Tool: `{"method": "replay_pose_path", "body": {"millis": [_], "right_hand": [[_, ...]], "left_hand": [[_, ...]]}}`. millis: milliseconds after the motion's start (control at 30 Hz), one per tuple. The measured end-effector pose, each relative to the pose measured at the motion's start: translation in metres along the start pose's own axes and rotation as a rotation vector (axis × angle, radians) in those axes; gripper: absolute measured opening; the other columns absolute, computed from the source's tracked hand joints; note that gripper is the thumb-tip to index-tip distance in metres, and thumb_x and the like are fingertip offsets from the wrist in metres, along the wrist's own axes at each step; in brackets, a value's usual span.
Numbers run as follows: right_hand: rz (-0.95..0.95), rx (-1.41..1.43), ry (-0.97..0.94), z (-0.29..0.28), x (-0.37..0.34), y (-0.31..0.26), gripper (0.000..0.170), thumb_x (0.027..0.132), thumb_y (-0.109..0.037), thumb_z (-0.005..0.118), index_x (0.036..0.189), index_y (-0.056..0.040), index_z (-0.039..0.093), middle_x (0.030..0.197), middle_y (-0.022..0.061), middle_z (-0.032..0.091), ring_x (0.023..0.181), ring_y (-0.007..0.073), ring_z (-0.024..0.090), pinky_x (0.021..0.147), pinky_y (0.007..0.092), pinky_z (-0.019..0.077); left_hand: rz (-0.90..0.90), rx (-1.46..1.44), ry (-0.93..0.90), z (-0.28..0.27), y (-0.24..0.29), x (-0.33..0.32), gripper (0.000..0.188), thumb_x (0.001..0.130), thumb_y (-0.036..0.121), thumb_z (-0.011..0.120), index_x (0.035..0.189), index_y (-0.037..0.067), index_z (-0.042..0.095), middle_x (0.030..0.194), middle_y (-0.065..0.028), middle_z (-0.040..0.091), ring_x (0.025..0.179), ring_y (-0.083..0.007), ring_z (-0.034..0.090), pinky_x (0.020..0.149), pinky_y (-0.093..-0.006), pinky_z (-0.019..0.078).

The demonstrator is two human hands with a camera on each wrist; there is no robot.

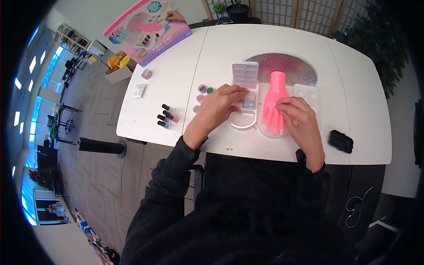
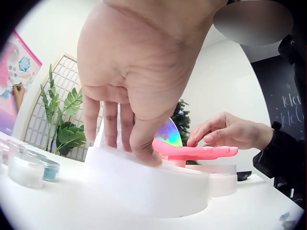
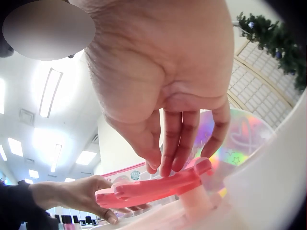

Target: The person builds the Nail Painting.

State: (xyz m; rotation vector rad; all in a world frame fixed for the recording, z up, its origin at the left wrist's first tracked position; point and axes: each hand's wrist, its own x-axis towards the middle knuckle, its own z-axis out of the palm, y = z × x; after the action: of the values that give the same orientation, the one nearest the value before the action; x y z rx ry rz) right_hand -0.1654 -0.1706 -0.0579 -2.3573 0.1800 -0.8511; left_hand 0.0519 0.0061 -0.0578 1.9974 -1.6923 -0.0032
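A bright pink model hand (image 1: 277,86) lies palm-down on a white base, its fingers pointing toward me. My right hand (image 1: 304,123) is over its thumb side; in the right wrist view the fingertips (image 3: 178,163) come down at its top, thumb and index close together. My left hand (image 1: 218,106) reaches over the white tray (image 1: 242,127) at the left. Its fingers point down into the compartment box (image 1: 249,105), whose clear lid (image 1: 245,73) stands raised. In the left wrist view the thumb (image 2: 146,146) is at the tray's rim; the other fingertips are hidden behind it.
Small glitter pots (image 1: 202,88) and nail polish bottles (image 1: 164,125) stand left. A shimmering backboard (image 1: 291,66) rises behind the model hand, a white palette (image 1: 306,93) beside it. A black case (image 1: 340,141) lies right; the nail art box (image 1: 148,33) stands back left.
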Motion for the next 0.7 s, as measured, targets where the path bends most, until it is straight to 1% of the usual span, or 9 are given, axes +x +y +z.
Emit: {"method": "replay_pose_path", "body": {"millis": [33,267,333,367,433,500,533,567,700], "right_hand": [[0.001,-0.013,0.0,0.0,0.0,-0.001,0.017,0.086,0.007,0.071,0.102,0.0025,0.075,0.107,0.0104,0.073,0.099,0.0311,0.068,0.083,0.0416,0.0552],[0.024,0.002,-0.011,0.003,-0.002,0.0,0.019,0.086,0.007,0.07,0.103,0.0016,0.076,0.11,0.0108,0.073,0.101,0.0317,0.068,0.082,0.0411,0.0555],[0.024,0.0,-0.02,0.002,-0.003,-0.002,0.019,0.086,0.008,0.07,0.104,0.0016,0.076,0.111,0.011,0.073,0.102,0.0319,0.068,0.082,0.041,0.0558],[0.023,0.0,-0.028,0.001,-0.003,-0.004,0.02,0.087,0.008,0.069,0.104,0.0015,0.076,0.112,0.0113,0.073,0.103,0.032,0.068,0.083,0.0409,0.0562],[0.048,0.021,-0.025,0.0,-0.005,-0.005,0.021,0.087,0.009,0.069,0.105,0.0014,0.077,0.112,0.0115,0.073,0.103,0.032,0.069,0.083,0.0408,0.0566],[0.082,0.038,-0.014,-0.002,-0.005,-0.004,0.023,0.087,0.01,0.068,0.107,0.0013,0.077,0.112,0.0118,0.073,0.103,0.032,0.07,0.083,0.0407,0.0571],[0.089,0.043,-0.02,-0.004,-0.006,-0.003,0.024,0.087,0.01,0.068,0.108,0.0013,0.077,0.112,0.0116,0.073,0.102,0.0318,0.07,0.083,0.0401,0.0574],[0.095,0.051,-0.031,-0.005,-0.007,-0.003,0.025,0.088,0.01,0.068,0.109,0.0013,0.077,0.112,0.0115,0.073,0.101,0.0317,0.071,0.083,0.0395,0.0577],[0.122,0.097,-0.028,-0.009,-0.007,-0.001,0.023,0.089,0.01,0.067,0.109,0.002,0.076,0.113,0.0115,0.073,0.098,0.0313,0.071,0.082,0.038,0.0578]], "left_hand": [[-0.051,-0.014,0.012,0.0,0.002,-0.001,0.059,0.076,0.005,0.084,0.134,0.01,0.072,0.128,-0.0086,0.074,0.109,-0.0318,0.069,0.09,-0.0417,0.0584],[-0.063,-0.09,0.043,0.007,-0.011,-0.006,0.064,0.076,0.007,0.086,0.138,0.013,0.071,0.131,-0.0112,0.074,0.119,-0.0331,0.069,0.095,-0.0406,0.0581],[-0.135,-0.132,0.003,0.004,-0.007,-0.005,0.068,0.075,0.008,0.087,0.14,0.012,0.069,0.131,-0.011,0.074,0.124,-0.0332,0.068,0.103,-0.0414,0.0562],[-0.134,-0.133,0.006,0.004,-0.008,-0.005,0.068,0.075,0.008,0.087,0.14,0.012,0.069,0.131,-0.011,0.074,0.124,-0.0332,0.068,0.103,-0.0414,0.0562],[0.044,-0.151,0.163,0.003,-0.009,-0.004,0.07,0.076,0.009,0.088,0.142,0.011,0.066,0.131,-0.0088,0.075,0.124,-0.032,0.069,0.115,-0.0474,0.0492],[0.043,-0.024,0.367,-0.009,-0.011,-0.004,0.069,0.077,0.009,0.089,0.142,0.01,0.066,0.129,-0.0051,0.076,0.124,-0.0296,0.07,0.123,-0.054,0.0396],[-0.023,-0.04,0.428,-0.023,-0.006,-0.004,0.064,0.08,0.009,0.088,0.14,0.009,0.067,0.124,-0.0025,0.079,0.12,-0.0269,0.073,0.122,-0.0549,0.0385],[-0.038,-0.039,0.483,-0.035,-0.005,-0.003,0.059,0.083,0.007,0.087,0.139,0.007,0.068,0.117,-0.0053,0.081,0.114,-0.0242,0.076,0.121,-0.0483,0.041],[-0.073,-0.008,0.551,-0.064,-0.018,-0.006,0.05,0.088,0.0,0.082,0.137,0.004,0.069,0.109,-0.0106,0.082,0.108,-0.0199,0.078,0.104,-0.0354,0.0531]]}}
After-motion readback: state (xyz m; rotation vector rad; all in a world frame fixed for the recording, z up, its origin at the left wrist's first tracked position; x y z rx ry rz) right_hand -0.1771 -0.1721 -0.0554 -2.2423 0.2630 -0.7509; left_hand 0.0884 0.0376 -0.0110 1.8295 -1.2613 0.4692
